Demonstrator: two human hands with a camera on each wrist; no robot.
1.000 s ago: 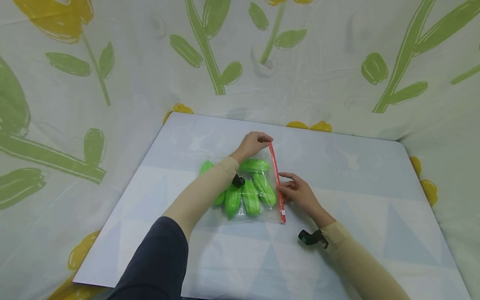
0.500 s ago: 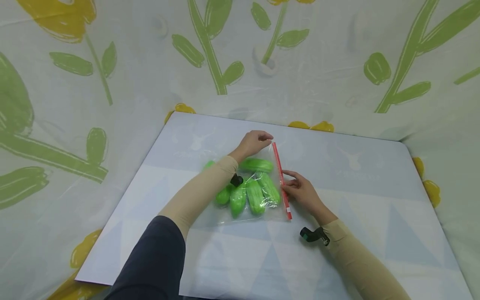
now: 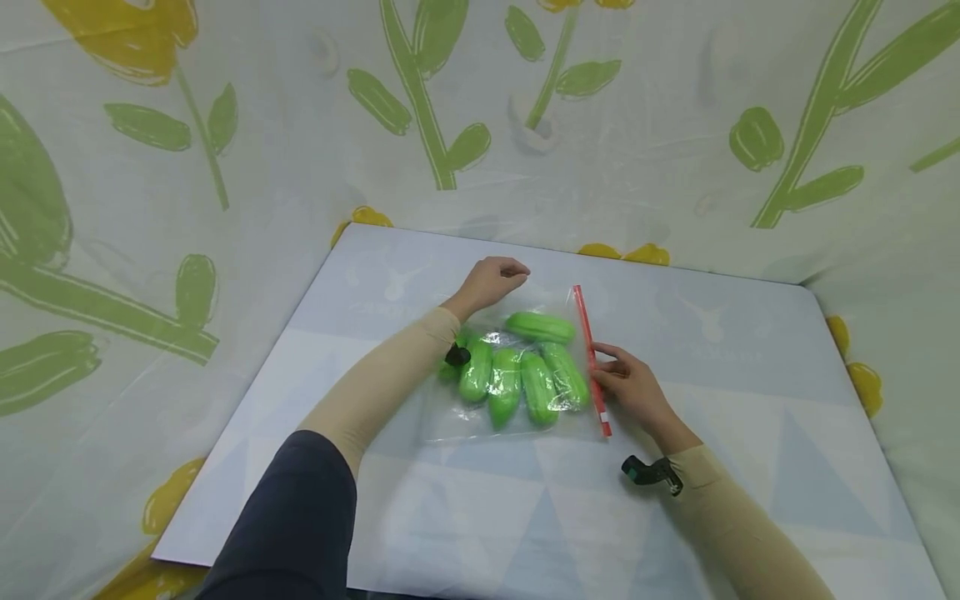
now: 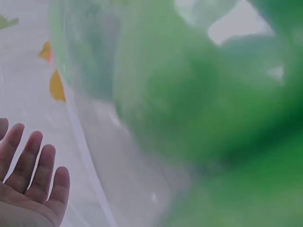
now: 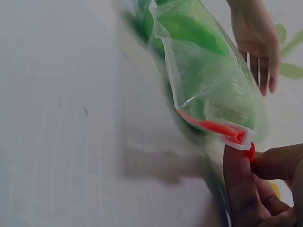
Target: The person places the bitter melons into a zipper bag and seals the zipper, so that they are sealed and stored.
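The right hand (image 3: 633, 390) pinches the red zip strip (image 3: 591, 360) of a clear zip bag (image 3: 510, 379), thumb and fingertips closed on the strip close to its white slider (image 5: 235, 133); the right wrist view shows the thumb pressed just under that slider. The bag lies flat on the pale blue table mat (image 3: 750, 392), its red strip forming the edge that faces the right hand. Inside the bag lie several green toy cucumbers (image 3: 525, 375), packed side by side, with one more lying crosswise at the bag's far end. The left hand (image 3: 491, 279) is off the bag, hovering just beyond its far corner on the side away from the strip; its fingers are straight and relaxed in the left wrist view (image 4: 31, 189), holding nothing. The left forearm crosses the side of the bag away from the strip. Around the mat, behind and to both sides of the bag, hangs a white cloth printed with green stems and yellow flowers (image 3: 420, 100)
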